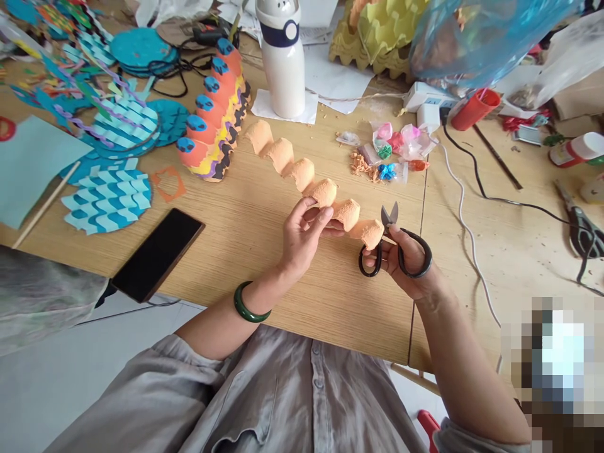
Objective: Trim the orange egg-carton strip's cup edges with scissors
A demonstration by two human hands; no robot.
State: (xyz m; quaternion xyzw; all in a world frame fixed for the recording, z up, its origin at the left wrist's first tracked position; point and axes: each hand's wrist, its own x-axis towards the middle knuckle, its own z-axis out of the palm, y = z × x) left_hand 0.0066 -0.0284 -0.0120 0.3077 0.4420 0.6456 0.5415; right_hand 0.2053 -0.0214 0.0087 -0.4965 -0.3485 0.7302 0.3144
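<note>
A strip of orange egg-carton cups [302, 173] runs diagonally over the table. My left hand [304, 236], a dark green bangle on its wrist, is closed on the strip near its middle, thumb on top. In my right hand [408, 258] is a pair of scissors [389, 215] with black loop handles; their blades are a little apart and point away from me. The strip's near end lies beside the scissors; whether my right fingers touch it I cannot tell. Beyond the strip's far end sits a painted egg-carton strip [214, 113] in orange, yellow, purple and black with blue spots.
A black phone [159, 255] lies at left, near blue paper-scale crafts [111, 198]. A white bottle [283, 69] stands at the back. Wrapped candies [394, 148], a power strip [427, 97], cables and another pair of scissors [585, 223] are at right.
</note>
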